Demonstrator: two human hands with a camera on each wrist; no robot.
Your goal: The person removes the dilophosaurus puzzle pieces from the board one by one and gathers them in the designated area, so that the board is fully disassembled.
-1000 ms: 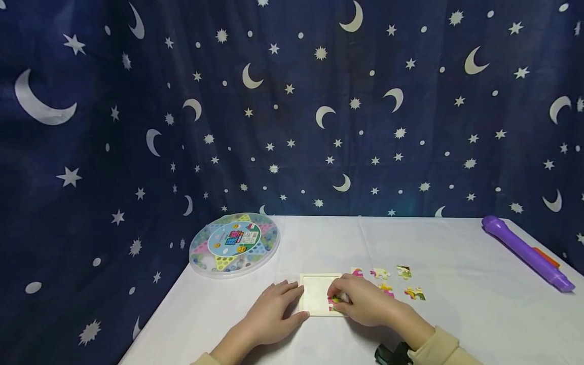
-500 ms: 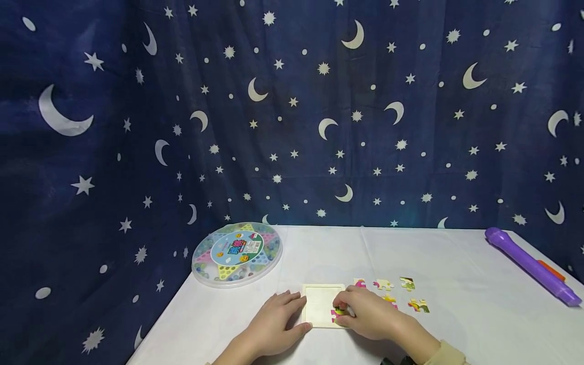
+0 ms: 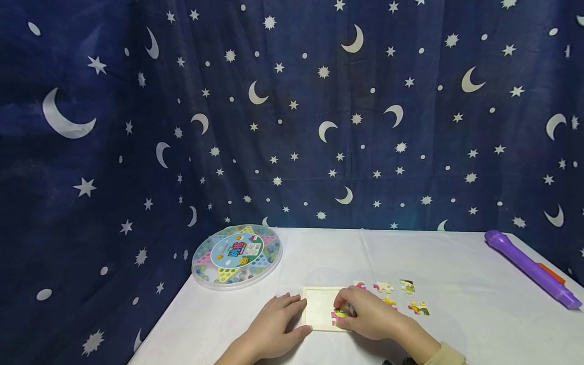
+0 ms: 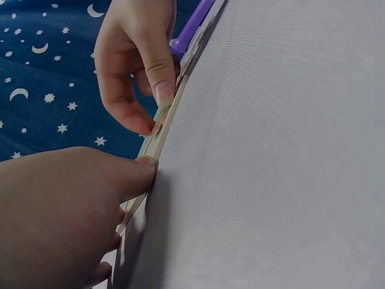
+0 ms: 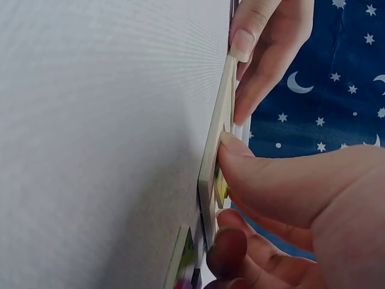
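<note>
A shallow, pale puzzle tray [image 3: 319,300] lies on the white table in front of me. My left hand [image 3: 279,324] rests beside it with loosely straight fingers, thumb at the near-left corner and fingertips along the left edge. In the left wrist view that thumb [image 4: 135,174] presses against the tray's rim. My right hand [image 3: 371,315] reaches over the tray's right side and pinches a pink, yellow and green puzzle piece [image 3: 336,319] inside the near-right corner. The right wrist view shows the piece [image 5: 221,188] close against the tray, partly hidden by thumb and fingers.
Several loose puzzle pieces [image 3: 407,286] lie right of the tray, some partly behind my right hand. A round, clear marble-game box [image 3: 237,257] sits at the back left. A purple tube [image 3: 531,268] and an orange object [image 3: 551,274] lie at the right edge.
The head view has tilted up slightly, so everything sits lower in the picture. Both hands stay at the tray; the right fingers have barely shifted on the puzzle piece.
</note>
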